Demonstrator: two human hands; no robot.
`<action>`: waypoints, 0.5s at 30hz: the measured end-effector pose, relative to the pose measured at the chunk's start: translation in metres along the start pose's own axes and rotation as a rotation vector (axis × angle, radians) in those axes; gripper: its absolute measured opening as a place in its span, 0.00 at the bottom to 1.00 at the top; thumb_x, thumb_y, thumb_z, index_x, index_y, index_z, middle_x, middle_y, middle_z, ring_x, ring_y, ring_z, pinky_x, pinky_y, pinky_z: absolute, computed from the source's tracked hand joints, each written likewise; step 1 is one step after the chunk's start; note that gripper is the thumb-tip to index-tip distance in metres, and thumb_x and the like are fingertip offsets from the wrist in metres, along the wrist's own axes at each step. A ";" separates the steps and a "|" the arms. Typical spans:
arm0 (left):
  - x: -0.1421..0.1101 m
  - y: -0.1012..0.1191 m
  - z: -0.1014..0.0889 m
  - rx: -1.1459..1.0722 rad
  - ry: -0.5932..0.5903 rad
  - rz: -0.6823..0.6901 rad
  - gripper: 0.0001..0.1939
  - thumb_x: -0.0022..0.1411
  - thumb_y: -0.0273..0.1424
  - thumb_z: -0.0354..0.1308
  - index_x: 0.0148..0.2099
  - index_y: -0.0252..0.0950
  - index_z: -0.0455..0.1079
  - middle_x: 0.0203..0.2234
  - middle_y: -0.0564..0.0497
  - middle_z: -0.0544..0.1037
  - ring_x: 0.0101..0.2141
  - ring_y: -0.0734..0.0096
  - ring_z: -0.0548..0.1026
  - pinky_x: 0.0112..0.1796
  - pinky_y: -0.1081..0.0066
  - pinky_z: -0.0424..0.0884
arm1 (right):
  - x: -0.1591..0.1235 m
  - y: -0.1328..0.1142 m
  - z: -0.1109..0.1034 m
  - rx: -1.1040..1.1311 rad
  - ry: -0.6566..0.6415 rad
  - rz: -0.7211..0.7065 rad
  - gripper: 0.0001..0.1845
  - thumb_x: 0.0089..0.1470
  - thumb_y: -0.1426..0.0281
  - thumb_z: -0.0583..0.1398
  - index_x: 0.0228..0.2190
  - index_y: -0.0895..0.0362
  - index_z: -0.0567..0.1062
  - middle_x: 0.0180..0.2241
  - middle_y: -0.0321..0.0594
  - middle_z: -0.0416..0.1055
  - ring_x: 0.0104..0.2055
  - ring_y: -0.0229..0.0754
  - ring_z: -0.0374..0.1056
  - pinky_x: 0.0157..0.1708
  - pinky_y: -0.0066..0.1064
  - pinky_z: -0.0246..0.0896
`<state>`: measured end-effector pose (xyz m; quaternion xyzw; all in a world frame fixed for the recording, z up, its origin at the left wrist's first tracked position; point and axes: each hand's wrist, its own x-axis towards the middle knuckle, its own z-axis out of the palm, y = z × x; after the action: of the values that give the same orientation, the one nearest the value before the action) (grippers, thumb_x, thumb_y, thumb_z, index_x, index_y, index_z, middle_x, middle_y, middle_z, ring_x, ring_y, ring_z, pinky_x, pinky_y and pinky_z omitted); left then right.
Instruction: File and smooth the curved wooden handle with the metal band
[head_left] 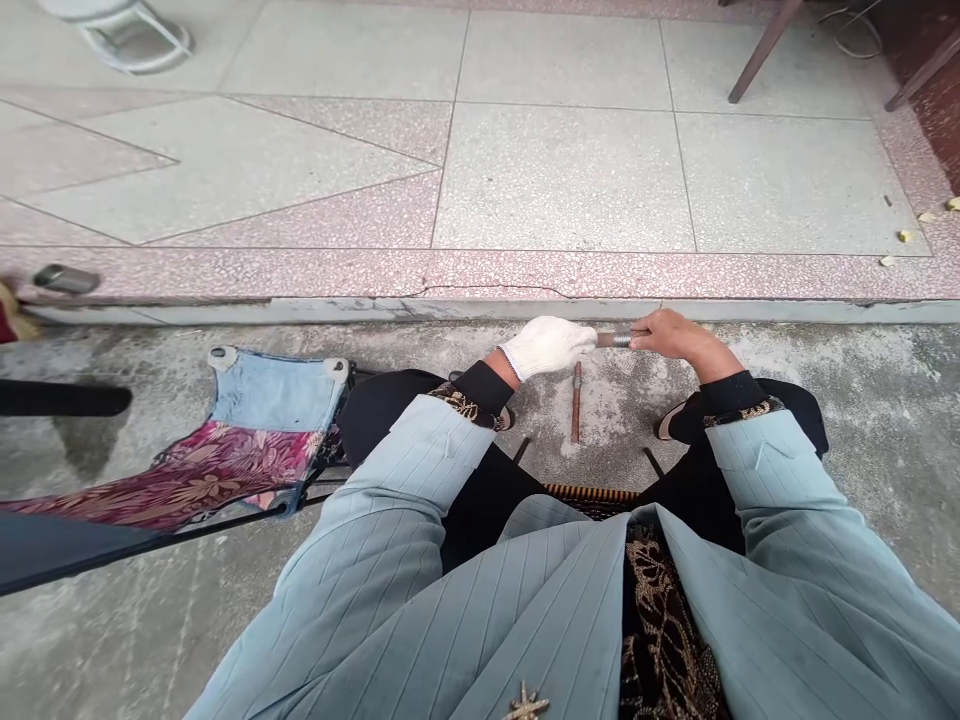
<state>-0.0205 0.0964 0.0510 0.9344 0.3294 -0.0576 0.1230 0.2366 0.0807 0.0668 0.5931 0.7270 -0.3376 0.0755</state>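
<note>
Two-handed work on one held rod (606, 340), brown, lying roughly crosswise in front of the person, above the concrete ground (615, 405) and just short of the tiled step (570, 275). Left hand (546, 345), gloved in white, is closed around the left end; that grip looks firm. Right hand (667, 335), bare, has thumb and fingers pinched on the other end. Ribbed grey section (621, 340) shows in the gap between the two, nearer the right fingertips. Can't tell if it's a separate piece fitted over the rod or thread cut into it; the right fingers cover that end. Status, my read: piece is picked up and held at both ends, so work on it looks mid-way; neither hand has let go. Whether the grey part is going on, coming off or just being checked, can't tell from one view. Second rod (576, 405), rust-brown, lies on the concrete between the feet, pointing away from the person, its own ribbed grey bit toward the far end. No hand on it. Could be finished, could be waiting; can't call it. So: one in hand, not yet set down, one lying loose.
</note>
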 end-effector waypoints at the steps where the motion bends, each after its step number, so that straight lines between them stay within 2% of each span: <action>1: 0.000 0.001 -0.002 -0.001 -0.007 -0.008 0.17 0.74 0.40 0.47 0.50 0.43 0.76 0.38 0.50 0.83 0.35 0.65 0.79 0.29 0.68 0.52 | -0.001 0.000 0.000 0.002 -0.070 -0.027 0.14 0.57 0.62 0.61 0.37 0.57 0.84 0.27 0.40 0.72 0.31 0.41 0.64 0.32 0.34 0.51; 6: 0.001 0.003 -0.007 -0.051 -0.007 -0.009 0.16 0.74 0.39 0.48 0.50 0.43 0.76 0.39 0.50 0.83 0.38 0.65 0.79 0.31 0.69 0.56 | -0.005 0.002 -0.004 0.203 -0.355 -0.176 0.20 0.53 0.58 0.65 0.44 0.55 0.85 0.27 0.36 0.75 0.29 0.39 0.65 0.32 0.31 0.54; 10: 0.001 0.004 -0.010 -0.161 0.010 -0.005 0.17 0.73 0.39 0.49 0.51 0.41 0.78 0.40 0.51 0.84 0.38 0.67 0.79 0.34 0.71 0.61 | -0.009 0.004 -0.008 0.401 -0.439 -0.241 0.24 0.47 0.54 0.69 0.43 0.53 0.86 0.26 0.34 0.75 0.28 0.37 0.65 0.31 0.30 0.56; 15: 0.000 0.006 -0.013 -0.250 0.063 0.033 0.17 0.72 0.37 0.51 0.51 0.38 0.79 0.41 0.50 0.84 0.41 0.66 0.79 0.41 0.72 0.66 | -0.013 0.001 -0.012 0.470 -0.510 -0.235 0.24 0.46 0.53 0.70 0.42 0.53 0.87 0.24 0.34 0.75 0.25 0.35 0.64 0.28 0.28 0.56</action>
<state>-0.0161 0.0952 0.0647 0.9183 0.3225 0.0153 0.2291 0.2444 0.0765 0.0823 0.4033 0.6506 -0.6388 0.0769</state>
